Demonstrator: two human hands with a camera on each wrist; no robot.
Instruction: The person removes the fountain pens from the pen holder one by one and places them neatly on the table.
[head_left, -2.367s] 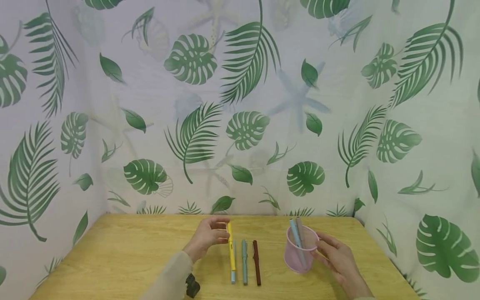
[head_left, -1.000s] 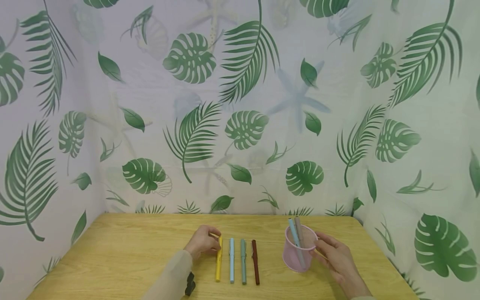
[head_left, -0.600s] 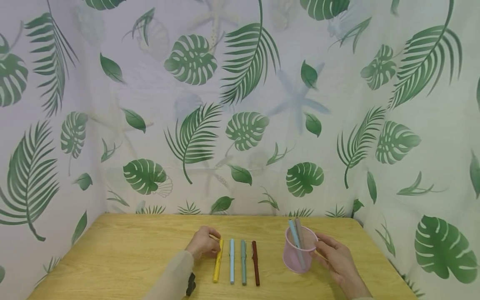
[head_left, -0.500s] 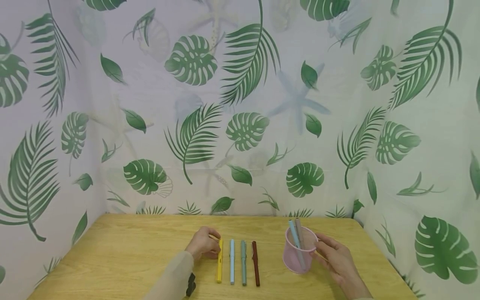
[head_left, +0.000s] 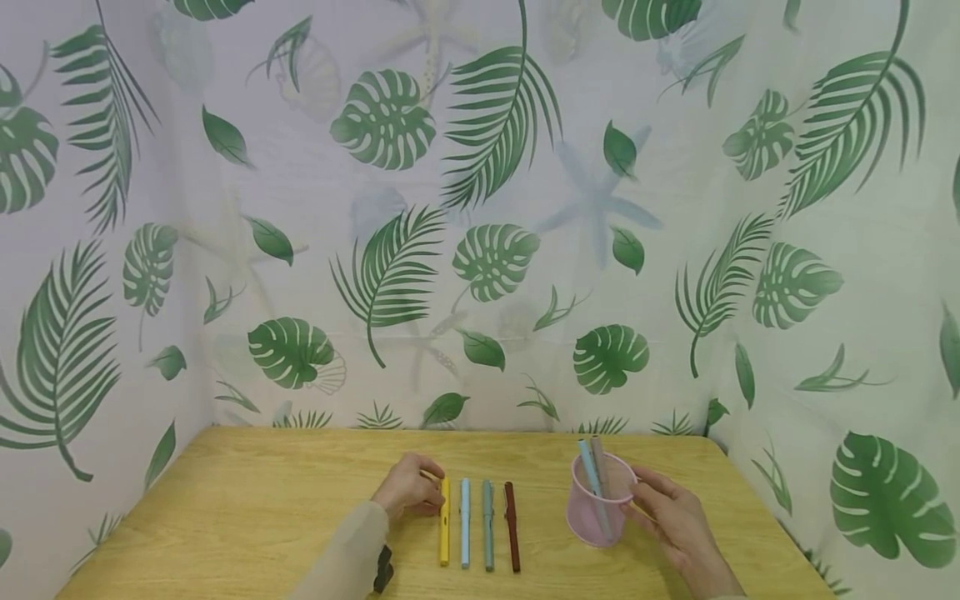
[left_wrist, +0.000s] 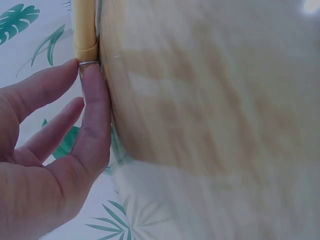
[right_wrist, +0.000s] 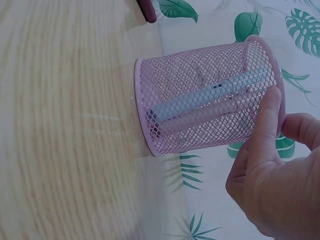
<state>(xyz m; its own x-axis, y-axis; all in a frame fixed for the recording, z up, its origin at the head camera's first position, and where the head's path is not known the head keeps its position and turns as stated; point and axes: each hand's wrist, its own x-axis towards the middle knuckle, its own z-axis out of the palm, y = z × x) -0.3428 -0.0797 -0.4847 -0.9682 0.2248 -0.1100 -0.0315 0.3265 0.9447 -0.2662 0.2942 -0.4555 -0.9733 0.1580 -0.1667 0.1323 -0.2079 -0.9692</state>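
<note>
A yellow pen [head_left: 444, 533] lies on the table at the left end of a row of pens. My left hand [head_left: 408, 486] pinches its far end; in the left wrist view the thumb and a fingertip of the left hand [left_wrist: 60, 165] meet at the end of the yellow pen [left_wrist: 85, 25]. To its right lie a light blue pen [head_left: 465, 525], a grey-green pen [head_left: 488, 525] and a dark red pen [head_left: 512, 529], roughly parallel and apart. My right hand [head_left: 675, 517] holds the rim of a pink mesh pen cup [right_wrist: 200, 95], which stands upright.
Inside the cup lean a light blue pen [head_left: 588, 467] and a greyish-pink pen [head_left: 598, 458]. The wooden table [head_left: 247, 517] ends at a leaf-printed cloth [head_left: 480, 358] behind and on both sides. A black device [head_left: 383, 571] is on my left wrist.
My left hand first held the yellow pen over the light blue one, then brought it down to the left. Since then the pen has swung straighter and shifted slightly right. The right hand stays at the cup.
</note>
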